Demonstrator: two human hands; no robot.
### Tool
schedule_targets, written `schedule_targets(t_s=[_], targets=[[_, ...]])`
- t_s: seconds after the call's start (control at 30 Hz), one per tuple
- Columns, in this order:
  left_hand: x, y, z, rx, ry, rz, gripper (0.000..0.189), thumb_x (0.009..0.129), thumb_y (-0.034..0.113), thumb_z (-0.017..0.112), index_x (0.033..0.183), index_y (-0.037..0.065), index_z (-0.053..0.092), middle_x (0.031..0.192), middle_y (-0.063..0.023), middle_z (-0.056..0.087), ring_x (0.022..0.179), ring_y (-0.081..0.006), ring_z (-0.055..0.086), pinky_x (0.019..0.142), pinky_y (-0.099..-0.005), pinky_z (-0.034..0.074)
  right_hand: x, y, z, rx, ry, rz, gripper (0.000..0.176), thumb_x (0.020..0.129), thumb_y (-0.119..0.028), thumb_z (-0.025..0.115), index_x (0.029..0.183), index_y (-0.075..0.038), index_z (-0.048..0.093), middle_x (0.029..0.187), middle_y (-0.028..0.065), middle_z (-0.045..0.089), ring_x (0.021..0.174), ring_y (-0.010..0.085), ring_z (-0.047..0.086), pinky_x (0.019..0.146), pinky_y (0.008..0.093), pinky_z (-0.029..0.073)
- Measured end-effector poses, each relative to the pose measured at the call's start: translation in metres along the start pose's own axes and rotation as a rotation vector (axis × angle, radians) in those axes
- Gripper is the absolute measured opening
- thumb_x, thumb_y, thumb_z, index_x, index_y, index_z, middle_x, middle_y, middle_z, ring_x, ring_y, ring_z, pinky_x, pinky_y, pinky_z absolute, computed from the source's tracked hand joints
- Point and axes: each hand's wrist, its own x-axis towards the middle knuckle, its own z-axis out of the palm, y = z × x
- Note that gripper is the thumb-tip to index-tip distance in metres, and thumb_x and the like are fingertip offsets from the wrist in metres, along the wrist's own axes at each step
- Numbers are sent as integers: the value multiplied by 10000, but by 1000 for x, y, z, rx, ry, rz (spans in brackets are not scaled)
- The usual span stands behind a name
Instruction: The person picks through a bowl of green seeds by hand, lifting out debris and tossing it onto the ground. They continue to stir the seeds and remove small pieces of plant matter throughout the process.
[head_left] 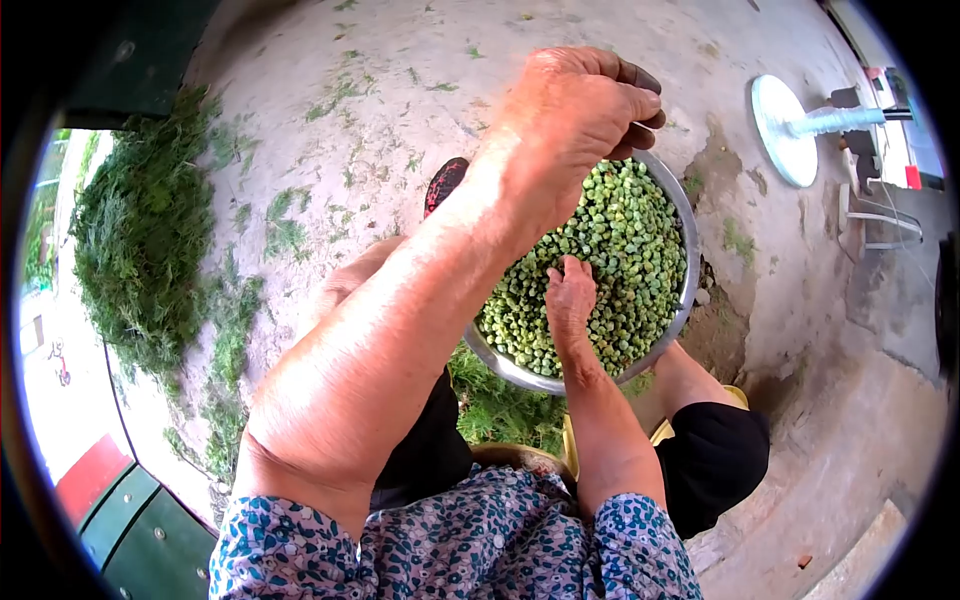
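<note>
A metal bowl (688, 262) heaped with small green pods (630, 250) sits between my knees. My left hand (580, 110) is raised above the bowl's far rim. Its fingers are pinched together, and what they hold, if anything, is hidden. My right hand (570, 295) lies palm down on the pods near the bowl's near side, with its fingertips pushed into the heap. My left forearm crosses the bowl's left part and hides it.
A large pile of cut green plants (140, 230) lies on the concrete ground at left, and more greens (500, 405) lie under the bowl. A dark shoe (445, 185) shows beyond my arm. A white disc-shaped stand (785, 130) is at upper right and a green bench (140, 540) at lower left.
</note>
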Motion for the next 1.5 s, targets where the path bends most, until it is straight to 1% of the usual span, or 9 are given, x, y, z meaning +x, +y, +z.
schedule_targets(t_s=[0.17,0.27,0.3,0.43,0.53,0.67,0.8,0.93,1.5], targets=[[0,0,1,35,7,10,189,763,48,577,896,-84,603,762,-122,622,669,-168,593,639,-259,488,4,2,4,57,70,6,191,752,-109,620,906,3,618,845,172,595,747,346,587,657,389,473],[2,-1,0,86,-16,-8,199,802,92,593,932,-57,610,808,-123,639,709,-169,612,692,-260,506,3,9,2,222,92,73,181,738,-85,622,895,6,635,831,170,611,736,342,593,670,374,474],[3,-2,-1,109,-31,-12,206,821,113,602,953,-44,612,833,-124,647,728,-170,622,719,-261,515,4,7,-2,427,55,191,196,715,-60,635,901,1,642,826,176,621,699,312,606,664,365,475],[1,-6,0,623,-131,144,217,805,147,596,959,0,642,797,-84,656,713,-129,609,678,-260,495,1,-14,-63,793,-87,380,221,779,-11,596,983,70,617,839,99,651,594,154,615,499,208,474],[-3,-18,2,929,-255,240,238,779,156,591,965,16,646,794,-103,658,740,-176,615,683,-308,491,-1,-27,-108,995,-97,461,233,775,-8,603,1002,44,611,791,92,643,580,141,611,457,208,437],[-10,-32,7,970,-420,217,264,777,155,590,976,-15,624,840,-140,651,770,-194,617,699,-318,489,-3,-52,-177,1175,-15,280,190,770,13,638,957,43,620,766,82,635,575,139,596,492,201,440],[-25,-31,23,730,-541,-42,261,791,156,610,966,-37,619,857,-100,646,767,-153,606,671,-267,486,0,-61,-222,1121,49,109,194,760,41,639,952,53,614,766,82,632,589,135,601,502,208,450],[-29,-38,35,411,-503,-263,201,803,97,616,971,-12,628,810,-74,641,685,-124,602,646,-230,503,4,-55,-240,1074,-22,121,199,768,38,628,964,61,602,768,86,629,594,130,600,525,216,465],[-33,-53,50,452,-547,-299,230,685,89,589,870,-41,624,746,-71,609,694,-140,566,669,-271,468,-3,-34,-232,1240,-141,114,108,880,-76,515,912,25,535,728,85,611,606,143,606,544,253,502]])
